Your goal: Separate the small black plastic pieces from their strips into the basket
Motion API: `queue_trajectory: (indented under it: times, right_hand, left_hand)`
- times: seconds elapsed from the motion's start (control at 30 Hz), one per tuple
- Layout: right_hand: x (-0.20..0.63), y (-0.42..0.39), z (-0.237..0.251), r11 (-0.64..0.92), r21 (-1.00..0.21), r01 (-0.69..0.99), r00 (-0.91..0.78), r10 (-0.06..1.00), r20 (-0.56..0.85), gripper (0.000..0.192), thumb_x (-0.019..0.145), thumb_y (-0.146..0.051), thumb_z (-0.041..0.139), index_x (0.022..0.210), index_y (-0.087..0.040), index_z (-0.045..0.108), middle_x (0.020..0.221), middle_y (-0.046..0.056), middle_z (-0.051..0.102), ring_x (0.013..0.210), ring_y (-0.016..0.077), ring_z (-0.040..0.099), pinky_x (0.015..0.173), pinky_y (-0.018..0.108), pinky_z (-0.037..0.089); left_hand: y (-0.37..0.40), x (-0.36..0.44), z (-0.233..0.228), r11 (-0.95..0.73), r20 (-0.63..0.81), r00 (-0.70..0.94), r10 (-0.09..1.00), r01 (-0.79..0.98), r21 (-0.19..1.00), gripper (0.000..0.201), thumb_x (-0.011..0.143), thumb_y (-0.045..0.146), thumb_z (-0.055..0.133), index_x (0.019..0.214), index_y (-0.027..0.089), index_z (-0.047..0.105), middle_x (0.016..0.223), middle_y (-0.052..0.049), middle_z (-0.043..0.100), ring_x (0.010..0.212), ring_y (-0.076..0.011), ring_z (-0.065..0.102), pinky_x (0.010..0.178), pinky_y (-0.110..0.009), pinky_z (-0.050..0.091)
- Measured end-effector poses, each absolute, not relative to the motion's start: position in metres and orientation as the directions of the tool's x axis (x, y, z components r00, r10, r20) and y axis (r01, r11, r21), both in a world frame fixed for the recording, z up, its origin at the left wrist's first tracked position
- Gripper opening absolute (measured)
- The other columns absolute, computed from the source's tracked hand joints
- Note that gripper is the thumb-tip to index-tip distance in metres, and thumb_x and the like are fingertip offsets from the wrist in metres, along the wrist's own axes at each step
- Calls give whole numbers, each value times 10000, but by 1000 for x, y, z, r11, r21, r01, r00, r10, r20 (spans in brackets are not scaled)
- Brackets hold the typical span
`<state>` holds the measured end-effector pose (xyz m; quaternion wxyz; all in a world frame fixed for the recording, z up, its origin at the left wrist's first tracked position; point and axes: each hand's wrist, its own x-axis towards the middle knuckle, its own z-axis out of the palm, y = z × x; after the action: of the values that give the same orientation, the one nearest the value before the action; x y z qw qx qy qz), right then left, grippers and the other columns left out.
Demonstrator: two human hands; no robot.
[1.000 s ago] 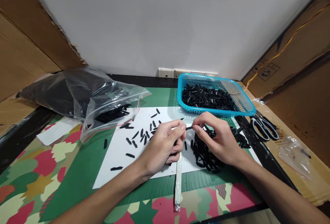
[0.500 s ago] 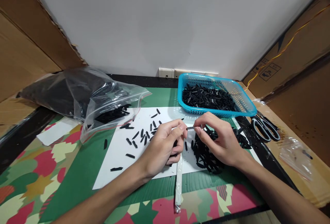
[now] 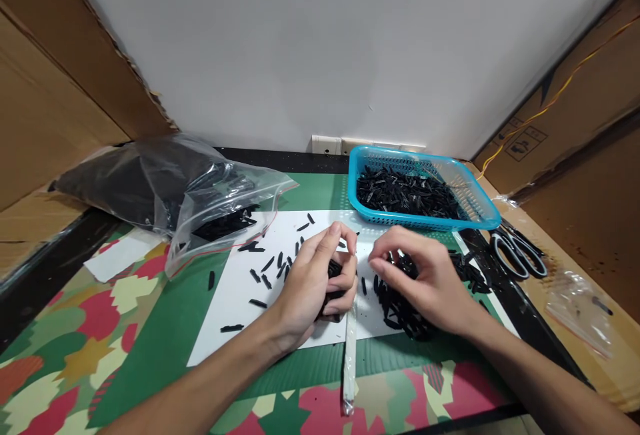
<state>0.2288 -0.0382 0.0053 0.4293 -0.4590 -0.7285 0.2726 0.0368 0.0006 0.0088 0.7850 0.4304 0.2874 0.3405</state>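
Note:
My left hand (image 3: 320,275) is curled around several small black strips (image 3: 334,281), its thumb and forefinger tips pressed together above them. A short gap away, my right hand (image 3: 423,275) has its thumb and fingertips drawn close in a pinch; whether anything is between them I cannot make out. Below the right hand lies a pile of black strips (image 3: 400,308), partly covered by it. Loose black strips (image 3: 259,303) are scattered over the white sheet (image 3: 215,335) on the left. A white wrapped stick (image 3: 349,361) lies between my forearms, pointing toward me.
A blue basket (image 3: 425,223) holding many black strips stands at the back right. At the back left lies a clear zip bag (image 3: 135,181) full of black pieces. Scissors (image 3: 515,255) and a small plastic bag (image 3: 577,308) rest on the right. Cardboard (image 3: 580,121) borders both sides.
The hands have moved apart. The thin black strip that both hands held between their fingertips no longer shows there. The view has shifted slightly.

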Motion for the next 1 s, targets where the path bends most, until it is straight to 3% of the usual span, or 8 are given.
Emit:
queue_trajectory:
  times: [0.13, 0.27, 0.4, 0.53, 0.77, 1.0]
  right_hand:
    - [210, -44, -3, 232, -939, 252, -219, 959, 178, 146, 1005, -340, 708, 1034, -212, 771, 901, 30, 734, 800, 177, 630, 732, 301, 486]
    - [204, -43, -11, 91, -992, 90, -175, 982, 74, 216, 930, -402, 802, 1002, -199, 818, 748, 3, 689, 642, 135, 547, 593, 261, 417]
    - [202, -47, -9, 134, -989, 65, -106, 986, 126, 124, 905, -317, 829, 880, -196, 844, 733, 16, 727, 632, 131, 551, 587, 266, 407]
    - [200, -52, -6, 211, -967, 145, -60, 977, 204, 63, 919, -248, 794, 900, -203, 834, 743, 15, 712, 640, 135, 566, 586, 266, 430]
    - [211, -49, -5, 308, -944, 118, 37, 949, 314, 65, 962, -262, 749, 930, -216, 784, 824, 29, 691, 686, 149, 622, 581, 263, 494]
    - [218, -43, -4, 282, -958, 50, 86, 955, 285, 109, 964, -310, 760, 921, -210, 765, 821, 27, 679, 569, 122, 567, 491, 255, 481]
  left_hand:
    - [0, 38, 10, 381, -159, 566, 809, -299, 875, 429, 1037, 636, 475, 871, 240, 478, 480, 138, 300, 325, -37, 227, 345, -98, 212]
    - [-2, 40, 8, 361, -161, 536, 829, -293, 885, 431, 1027, 644, 494, 881, 239, 480, 483, 130, 335, 337, -34, 236, 345, -91, 236]
    - [-4, 39, 9, 367, -147, 571, 808, -291, 883, 426, 1042, 674, 409, 1010, 262, 511, 496, 136, 327, 342, -36, 224, 350, -90, 241]
    - [-3, 36, 10, 401, -156, 601, 784, -298, 866, 415, 1048, 667, 402, 1069, 271, 527, 514, 139, 307, 346, -37, 225, 361, -97, 227]
    - [4, 34, 10, 448, -223, 562, 796, -301, 842, 371, 1057, 592, 466, 918, 250, 507, 517, 137, 287, 344, -47, 225, 354, -130, 246]
    - [1, 37, 9, 470, -213, 690, 692, -208, 858, 326, 1030, 472, 562, 846, 207, 512, 508, 122, 320, 354, -36, 242, 352, -107, 190]
